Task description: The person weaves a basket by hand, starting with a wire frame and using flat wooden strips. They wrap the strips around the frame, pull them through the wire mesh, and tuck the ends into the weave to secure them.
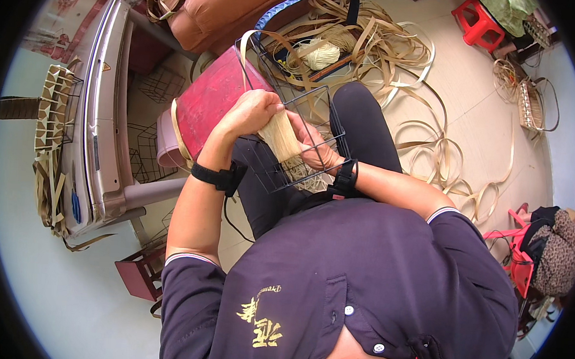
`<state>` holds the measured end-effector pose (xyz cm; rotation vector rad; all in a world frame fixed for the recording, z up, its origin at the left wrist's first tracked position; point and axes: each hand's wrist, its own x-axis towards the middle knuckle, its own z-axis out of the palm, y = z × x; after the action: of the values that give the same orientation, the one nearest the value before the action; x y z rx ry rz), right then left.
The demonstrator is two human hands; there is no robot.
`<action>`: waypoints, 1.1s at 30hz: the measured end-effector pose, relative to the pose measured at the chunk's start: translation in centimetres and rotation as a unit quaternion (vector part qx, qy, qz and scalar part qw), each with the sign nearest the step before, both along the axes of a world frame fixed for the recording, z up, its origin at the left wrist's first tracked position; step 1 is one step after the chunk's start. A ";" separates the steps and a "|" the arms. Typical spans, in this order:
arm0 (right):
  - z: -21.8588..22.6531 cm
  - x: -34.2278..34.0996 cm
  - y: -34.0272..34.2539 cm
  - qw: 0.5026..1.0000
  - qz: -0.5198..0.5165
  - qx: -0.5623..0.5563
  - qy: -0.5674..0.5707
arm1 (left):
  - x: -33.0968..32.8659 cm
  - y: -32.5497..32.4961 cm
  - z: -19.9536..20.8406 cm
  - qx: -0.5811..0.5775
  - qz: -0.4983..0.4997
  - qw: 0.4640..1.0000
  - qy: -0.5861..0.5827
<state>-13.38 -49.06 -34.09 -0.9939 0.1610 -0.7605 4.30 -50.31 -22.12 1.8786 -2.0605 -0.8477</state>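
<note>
A black wire basket frame (284, 182) rests tilted on my lap, between my hands. Flat tan weaving strips (280, 135) lie side by side across one part of it, and a loose length of strip (244, 48) loops up from my left hand. My left hand (254, 111) is closed, its thumb and fingers pinching the strip at the frame's upper edge. Beside the woven part, my right hand (318, 149) reaches in among the wires with bent fingers, gripping the frame and pressing against the strips. Its fingertips are partly hidden behind them.
A red board (217, 96) stands just left of my knees by a pink bucket (168, 139). Ahead, a blue-handled basket (288, 9) holds cream twine (322, 54). Loose strips (392, 52) trail over the floor. Red stools (479, 26) stand at the right; a partly woven basket (52, 108) hangs left.
</note>
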 end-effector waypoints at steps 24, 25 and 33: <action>3.2 -13.2 -0.4 0.907 0.372 0.105 0.168 | -7.4 7.9 2.4 -0.222 -0.137 0.957 -0.128; 3.3 -13.2 -0.4 0.903 0.386 0.088 0.170 | -7.7 8.3 1.3 -0.234 -0.135 0.953 -0.139; 4.3 -13.8 -0.8 0.892 0.418 0.064 0.160 | -8.2 8.0 -2.0 -0.367 -0.195 0.900 -0.132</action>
<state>-27.21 -49.83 -29.76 -0.9387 0.0519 0.2080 -3.91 -42.32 -24.17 1.2272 -2.4711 0.1692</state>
